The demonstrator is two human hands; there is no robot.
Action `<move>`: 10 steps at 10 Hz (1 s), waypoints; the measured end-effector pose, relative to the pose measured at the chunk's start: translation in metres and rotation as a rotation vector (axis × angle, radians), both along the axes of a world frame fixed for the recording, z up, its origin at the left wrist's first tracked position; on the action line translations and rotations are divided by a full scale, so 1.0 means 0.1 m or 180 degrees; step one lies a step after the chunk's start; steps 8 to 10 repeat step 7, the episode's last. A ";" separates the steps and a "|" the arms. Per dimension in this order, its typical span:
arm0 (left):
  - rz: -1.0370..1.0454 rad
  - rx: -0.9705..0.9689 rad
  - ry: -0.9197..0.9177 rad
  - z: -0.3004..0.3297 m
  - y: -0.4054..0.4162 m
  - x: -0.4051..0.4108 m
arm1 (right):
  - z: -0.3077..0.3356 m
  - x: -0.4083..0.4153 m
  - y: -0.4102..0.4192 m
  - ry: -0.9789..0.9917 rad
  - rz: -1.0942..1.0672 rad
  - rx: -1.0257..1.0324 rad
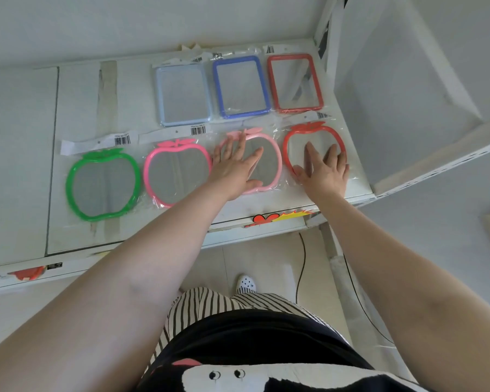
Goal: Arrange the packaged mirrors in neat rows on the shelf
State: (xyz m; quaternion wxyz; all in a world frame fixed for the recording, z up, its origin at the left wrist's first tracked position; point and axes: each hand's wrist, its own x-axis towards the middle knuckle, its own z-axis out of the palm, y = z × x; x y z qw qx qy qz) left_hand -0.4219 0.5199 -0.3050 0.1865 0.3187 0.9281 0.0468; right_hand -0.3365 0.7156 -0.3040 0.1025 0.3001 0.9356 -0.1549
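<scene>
Seven packaged mirrors lie flat on the white shelf (77, 94) in two rows. The front row holds four apple-shaped ones: green mirror (104, 185), bright pink mirror (177, 174), pale pink mirror (262, 162), red mirror (313, 145). Behind them lie three rectangular ones: light blue mirror (183, 94), dark blue mirror (241, 86), red-framed mirror (294, 83). The left hand (235, 168) rests open, fingers spread, on the pale pink mirror; the right hand (324, 168) lies spread on the red mirror.

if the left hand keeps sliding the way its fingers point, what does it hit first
The left hand lies flat on the pale pink apple mirror, fingers aimed toward the shelf's back. Going straight on, it would likely pass the mirror's leaf top and meet the blue rectangular mirror first, though the exact line is hard to judge.
</scene>
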 end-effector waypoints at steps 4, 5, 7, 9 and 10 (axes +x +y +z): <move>0.0219 0.0409 0.0251 0.02 0.00 0.01 | 0.01 -0.02 -0.07 0.0393 -0.0001 0.0260; 0.0326 0.0598 0.0408 0.04 -0.03 0.01 | 0.04 -0.04 -0.13 0.0591 0.0041 0.0248; 0.0921 0.1275 0.0621 0.12 -0.25 0.12 | 0.14 -0.07 -0.24 0.0958 0.0076 0.0060; 0.0921 0.1275 0.0621 0.12 -0.25 0.12 | 0.14 -0.07 -0.24 0.0958 0.0076 0.0060; 0.0921 0.1275 0.0621 0.12 -0.25 0.12 | 0.14 -0.07 -0.24 0.0958 0.0076 0.0060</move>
